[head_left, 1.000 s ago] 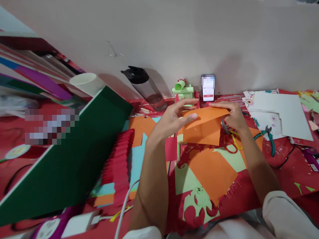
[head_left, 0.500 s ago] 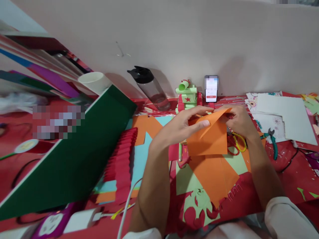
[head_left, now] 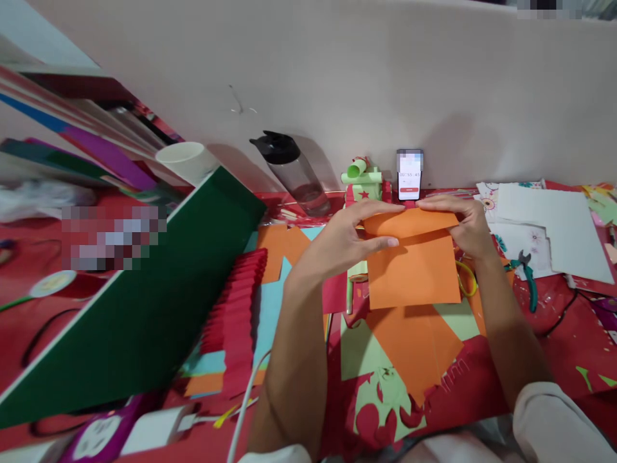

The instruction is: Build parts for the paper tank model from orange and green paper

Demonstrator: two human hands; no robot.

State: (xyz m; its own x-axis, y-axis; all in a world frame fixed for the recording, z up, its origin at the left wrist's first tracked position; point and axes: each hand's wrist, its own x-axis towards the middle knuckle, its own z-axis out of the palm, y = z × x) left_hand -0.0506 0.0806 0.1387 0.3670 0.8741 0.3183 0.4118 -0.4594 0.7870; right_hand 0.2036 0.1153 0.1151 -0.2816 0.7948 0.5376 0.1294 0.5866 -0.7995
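Your left hand (head_left: 351, 236) is pinching the orange sheet (head_left: 414, 273) at its left, thumb near, fingers far; your right hand (head_left: 468, 225) is holding its far right corner. The sheet is spanning between both, its bent flap (head_left: 409, 224) running left to right, neither hand clearly nearer. Pliers (head_left: 529, 280) are lying farther right; more orange paper (head_left: 414, 347) is lying near.

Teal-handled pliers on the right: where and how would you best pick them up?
Probably by the pliers' near handle, from above and the near side: it points back toward the viewer, the other handle splays leftward, and the jaws point away.
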